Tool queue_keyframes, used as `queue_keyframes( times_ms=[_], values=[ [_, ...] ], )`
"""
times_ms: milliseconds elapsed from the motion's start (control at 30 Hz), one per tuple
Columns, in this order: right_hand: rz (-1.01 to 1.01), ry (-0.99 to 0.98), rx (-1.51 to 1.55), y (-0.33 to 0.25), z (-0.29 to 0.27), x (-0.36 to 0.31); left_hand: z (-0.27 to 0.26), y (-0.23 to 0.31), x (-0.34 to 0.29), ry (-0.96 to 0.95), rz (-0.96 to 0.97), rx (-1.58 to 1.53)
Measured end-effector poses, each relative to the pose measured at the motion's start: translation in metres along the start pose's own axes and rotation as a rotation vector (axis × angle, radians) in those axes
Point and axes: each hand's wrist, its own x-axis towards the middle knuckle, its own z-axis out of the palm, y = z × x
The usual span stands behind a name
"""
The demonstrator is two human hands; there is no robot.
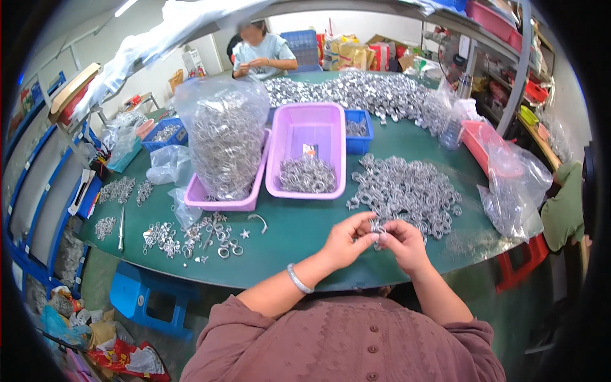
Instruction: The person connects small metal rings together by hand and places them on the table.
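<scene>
Both hands meet above the near edge of the green table, fingertips pinched together. Between them sit small silvery metal rings (378,228), partly hidden by the fingers. My left hand (349,240), a pale bangle on its wrist, grips them from the left, and my right hand (405,244) from the right. Just beyond the hands spreads a large heap of similar metal rings (407,191). A pink-purple plastic bin (307,121) farther off holds more rings at its near end. Beside it, a clear plastic bag (226,137) packed with rings stands in a second purple bin (223,205).
Loose rings and small metal pieces (162,237) lie at left, near tweezers (121,228). A long pile of shiny metal parts (356,92) covers the far side, where a co-worker (262,54) sits. At right are a pink bin (477,143) and plastic bag (515,191); a blue stool (149,296) stands below.
</scene>
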Motion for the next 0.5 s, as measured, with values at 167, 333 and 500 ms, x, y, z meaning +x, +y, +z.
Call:
queue_keyframes(
  times_ms=[167, 333, 500],
  values=[
    [0.001, -0.034, 0.181, -0.01, 0.006, -0.009, 0.01, 0.026, -0.005, 0.096, -0.148, -0.244],
    [-0.046, -0.116, 0.199, -0.018, 0.004, -0.019, 0.02, 0.036, -0.011, 0.115, -0.122, -0.213],
    [-0.079, -0.14, 0.188, -0.017, -0.002, -0.029, 0.033, 0.042, -0.016, 0.122, -0.09, -0.199]
  ],
)
